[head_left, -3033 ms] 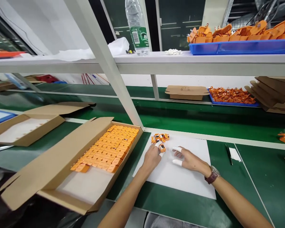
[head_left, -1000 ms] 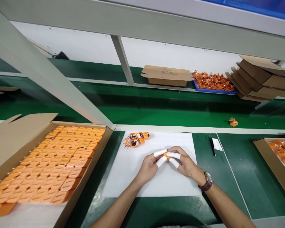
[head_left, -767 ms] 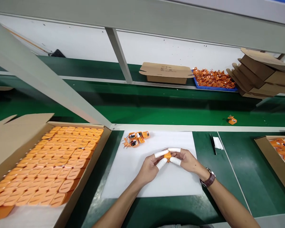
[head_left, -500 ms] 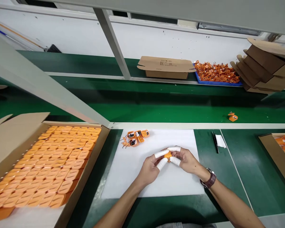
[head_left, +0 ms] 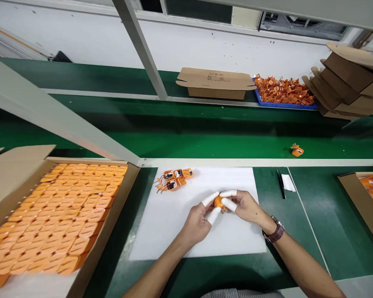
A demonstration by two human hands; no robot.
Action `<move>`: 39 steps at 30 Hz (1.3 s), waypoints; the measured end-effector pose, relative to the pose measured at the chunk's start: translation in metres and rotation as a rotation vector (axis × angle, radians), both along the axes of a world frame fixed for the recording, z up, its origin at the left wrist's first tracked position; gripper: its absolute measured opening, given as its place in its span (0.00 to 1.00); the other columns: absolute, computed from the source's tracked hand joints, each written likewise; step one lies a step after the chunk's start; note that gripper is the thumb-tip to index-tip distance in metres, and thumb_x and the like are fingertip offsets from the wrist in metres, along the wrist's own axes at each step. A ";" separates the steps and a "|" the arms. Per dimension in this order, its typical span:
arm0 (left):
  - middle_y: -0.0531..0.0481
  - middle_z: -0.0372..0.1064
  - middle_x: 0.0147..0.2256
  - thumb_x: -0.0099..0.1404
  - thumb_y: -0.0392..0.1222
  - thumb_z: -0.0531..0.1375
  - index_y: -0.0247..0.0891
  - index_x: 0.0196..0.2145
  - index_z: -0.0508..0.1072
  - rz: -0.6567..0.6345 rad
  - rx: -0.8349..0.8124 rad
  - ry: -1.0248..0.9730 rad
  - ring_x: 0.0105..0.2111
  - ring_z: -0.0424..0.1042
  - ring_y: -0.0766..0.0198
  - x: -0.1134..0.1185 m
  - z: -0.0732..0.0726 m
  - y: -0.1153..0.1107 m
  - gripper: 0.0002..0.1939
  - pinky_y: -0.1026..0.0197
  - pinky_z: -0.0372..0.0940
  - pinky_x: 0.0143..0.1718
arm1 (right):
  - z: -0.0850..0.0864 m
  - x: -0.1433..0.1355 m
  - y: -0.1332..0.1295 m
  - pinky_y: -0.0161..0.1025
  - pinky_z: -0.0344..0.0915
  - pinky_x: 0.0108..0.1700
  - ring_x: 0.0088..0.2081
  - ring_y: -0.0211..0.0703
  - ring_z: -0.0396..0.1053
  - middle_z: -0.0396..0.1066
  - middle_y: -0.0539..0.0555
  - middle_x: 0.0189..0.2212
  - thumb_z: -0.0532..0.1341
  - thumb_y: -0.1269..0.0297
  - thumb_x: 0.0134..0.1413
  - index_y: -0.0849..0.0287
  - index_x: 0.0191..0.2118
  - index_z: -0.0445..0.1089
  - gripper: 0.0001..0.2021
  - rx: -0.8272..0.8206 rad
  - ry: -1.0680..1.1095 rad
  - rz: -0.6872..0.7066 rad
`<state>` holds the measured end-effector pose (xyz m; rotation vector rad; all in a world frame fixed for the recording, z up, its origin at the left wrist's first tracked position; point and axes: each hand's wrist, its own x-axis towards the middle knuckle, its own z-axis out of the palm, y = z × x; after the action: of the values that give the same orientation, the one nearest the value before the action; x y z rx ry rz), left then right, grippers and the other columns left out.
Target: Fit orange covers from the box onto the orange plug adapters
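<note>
A small orange plug housing (head_left: 218,202) is held over the white sheet (head_left: 161,231) between both hands. My left hand (head_left: 199,221) has its white-taped index finger at the upper left of the piece and its thumb just below. My right hand (head_left: 245,207) pinches it, its taped index finger along the top and its thumb across the front. The fingers hide much of the piece; a metallic bit shows under it. Up and left on the sheet lie several opened orange plug housings (head_left: 172,184) with dark inner parts, wires and metal pins.
An open carton (head_left: 102,244) with rows of orange pieces stands at left, another carton (head_left: 357,207) at right. A black pen-like tool (head_left: 281,184) lies near a white slip (head_left: 288,183). One orange plug (head_left: 297,151) rests on the green strip; a blue tray (head_left: 286,106) stands behind.
My right thumb has moved up over the front of the orange housing, and my left thumb has dropped slightly away from it. The camera view has shifted a little.
</note>
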<state>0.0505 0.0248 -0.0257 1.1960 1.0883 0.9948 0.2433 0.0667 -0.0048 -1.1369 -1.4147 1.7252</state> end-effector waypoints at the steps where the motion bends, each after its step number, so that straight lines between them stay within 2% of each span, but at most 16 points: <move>1: 0.43 0.72 0.58 0.67 0.47 0.62 0.40 0.58 0.71 0.000 -0.005 -0.002 0.58 0.72 0.50 0.000 0.000 -0.001 0.24 0.47 0.68 0.61 | 0.000 0.003 0.001 0.39 0.71 0.32 0.27 0.38 0.71 0.74 0.51 0.26 0.65 0.46 0.59 0.61 0.48 0.76 0.23 0.002 0.003 0.005; 4: 0.42 0.72 0.58 0.66 0.48 0.63 0.39 0.57 0.72 0.010 -0.049 -0.029 0.59 0.70 0.49 0.000 0.005 -0.001 0.24 0.47 0.66 0.62 | 0.001 0.012 0.005 0.39 0.72 0.32 0.26 0.38 0.71 0.75 0.51 0.27 0.62 0.46 0.61 0.60 0.48 0.76 0.22 0.044 0.009 -0.051; 6: 0.40 0.72 0.58 0.64 0.48 0.65 0.39 0.57 0.71 0.033 -0.099 -0.084 0.57 0.73 0.48 0.000 0.011 0.001 0.25 0.46 0.68 0.60 | 0.000 0.017 0.006 0.39 0.72 0.33 0.28 0.38 0.72 0.76 0.53 0.30 0.63 0.48 0.62 0.58 0.48 0.76 0.19 0.097 0.018 -0.088; 9: 0.39 0.73 0.55 0.64 0.47 0.65 0.39 0.56 0.71 0.096 -0.225 -0.285 0.46 0.79 0.49 -0.004 0.022 0.007 0.24 0.46 0.75 0.49 | -0.003 0.019 0.007 0.40 0.73 0.34 0.30 0.39 0.72 0.78 0.55 0.34 0.62 0.49 0.63 0.58 0.46 0.77 0.18 0.127 0.006 -0.094; 12: 0.38 0.77 0.46 0.63 0.43 0.64 0.34 0.51 0.75 0.175 -0.368 -0.570 0.34 0.79 0.56 -0.011 0.031 0.015 0.20 0.55 0.76 0.36 | -0.010 0.018 0.007 0.40 0.72 0.34 0.28 0.39 0.72 0.77 0.54 0.30 0.62 0.48 0.63 0.59 0.47 0.77 0.19 0.121 -0.043 -0.083; 14: 0.38 0.77 0.44 0.62 0.41 0.63 0.32 0.50 0.75 0.210 -0.449 -0.723 0.27 0.74 0.65 -0.016 0.035 0.019 0.19 0.65 0.71 0.26 | -0.014 0.018 0.007 0.41 0.73 0.35 0.27 0.39 0.72 0.76 0.53 0.28 0.62 0.47 0.63 0.59 0.48 0.76 0.20 0.117 -0.052 -0.080; 16: 0.37 0.76 0.44 0.60 0.38 0.62 0.33 0.51 0.75 0.220 -0.518 -0.825 0.21 0.66 0.72 -0.020 0.037 0.021 0.21 0.71 0.61 0.17 | -0.017 0.018 0.007 0.41 0.73 0.35 0.27 0.39 0.72 0.75 0.53 0.28 0.61 0.47 0.63 0.60 0.48 0.76 0.21 0.113 -0.043 -0.081; 20: 0.38 0.76 0.44 0.57 0.36 0.63 0.35 0.52 0.75 0.211 -0.567 -0.869 0.18 0.59 0.77 -0.023 0.039 0.022 0.23 0.75 0.49 0.12 | -0.017 0.018 0.008 0.41 0.74 0.35 0.28 0.39 0.72 0.75 0.53 0.29 0.61 0.45 0.62 0.59 0.46 0.76 0.21 0.115 -0.022 -0.077; 22: 0.38 0.76 0.44 0.58 0.38 0.63 0.35 0.51 0.75 0.209 -0.536 -0.809 0.18 0.60 0.77 -0.022 0.038 0.022 0.22 0.75 0.50 0.13 | -0.017 0.018 0.008 0.41 0.74 0.35 0.28 0.39 0.72 0.75 0.53 0.31 0.61 0.46 0.63 0.59 0.46 0.75 0.21 0.121 -0.020 -0.071; 24: 0.38 0.76 0.45 0.60 0.41 0.63 0.36 0.50 0.75 0.177 -0.449 -0.659 0.20 0.65 0.73 -0.021 0.035 0.021 0.20 0.71 0.55 0.15 | -0.017 0.019 0.007 0.41 0.74 0.36 0.29 0.40 0.73 0.75 0.53 0.31 0.60 0.46 0.63 0.59 0.47 0.75 0.20 0.130 -0.036 -0.068; 28: 0.40 0.77 0.45 0.65 0.47 0.63 0.37 0.50 0.76 0.063 -0.166 -0.118 0.26 0.73 0.62 -0.017 0.026 0.013 0.18 0.59 0.69 0.27 | -0.019 0.019 0.007 0.42 0.73 0.37 0.29 0.41 0.73 0.74 0.52 0.29 0.59 0.47 0.64 0.58 0.49 0.74 0.20 0.174 -0.090 -0.049; 32: 0.42 0.78 0.44 0.69 0.43 0.59 0.42 0.51 0.77 -0.013 0.168 0.358 0.39 0.76 0.55 -0.012 0.022 0.005 0.15 0.56 0.72 0.39 | -0.017 0.019 0.006 0.40 0.73 0.37 0.30 0.40 0.73 0.73 0.52 0.31 0.58 0.49 0.65 0.57 0.48 0.74 0.18 0.224 -0.101 -0.039; 34: 0.43 0.78 0.44 0.69 0.39 0.58 0.43 0.52 0.78 -0.027 0.322 0.471 0.42 0.76 0.54 -0.013 0.022 0.005 0.15 0.55 0.71 0.43 | -0.017 0.018 0.005 0.40 0.72 0.37 0.30 0.40 0.72 0.73 0.52 0.32 0.58 0.50 0.66 0.56 0.49 0.74 0.17 0.238 -0.109 -0.034; 36: 0.43 0.78 0.45 0.69 0.38 0.58 0.43 0.52 0.78 -0.020 0.386 0.499 0.43 0.76 0.54 -0.018 0.024 0.007 0.16 0.54 0.71 0.46 | -0.017 0.018 0.004 0.40 0.72 0.37 0.30 0.40 0.72 0.73 0.52 0.32 0.58 0.53 0.66 0.56 0.49 0.74 0.15 0.245 -0.118 -0.034; 39: 0.43 0.77 0.47 0.70 0.41 0.58 0.43 0.51 0.78 -0.024 0.272 0.474 0.46 0.76 0.53 -0.029 0.026 0.012 0.15 0.55 0.71 0.45 | -0.018 0.018 0.004 0.40 0.71 0.38 0.30 0.40 0.71 0.72 0.52 0.32 0.58 0.55 0.67 0.56 0.49 0.74 0.14 0.246 -0.135 -0.034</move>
<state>0.0217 0.0370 0.0007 1.7217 1.3269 0.8801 0.2616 0.0707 -0.0230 -1.1503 -1.6282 1.4270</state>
